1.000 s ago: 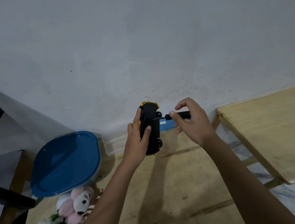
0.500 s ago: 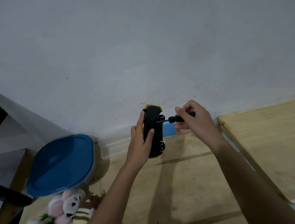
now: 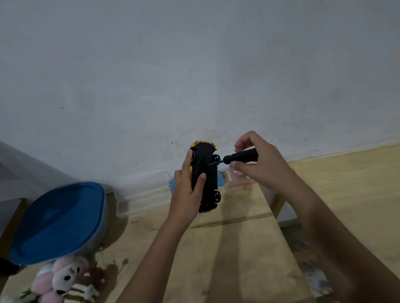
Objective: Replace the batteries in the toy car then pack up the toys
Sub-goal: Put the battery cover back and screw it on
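Tip of the screwdriver (image 3: pixel 239 157) at the toy car (image 3: pixel 207 175) underside
I see the left hand (image 3: pixel 187 188) gripping the toy car upright above the wooden table (image 3: pixel 227 257), black underside facing me; the right hand (image 3: pixel 258 163) pinches the screwdriver handle; plush toys (image 3: pixel 68 288) lie lower left

Home room, plush toys (image 3: pixel 68 291) on a wooden table (image 3: pixel 227 257) (blue-lidded tub (image 3: pixel 57 221) beside), plain wall (image 3: pixel 187 68)
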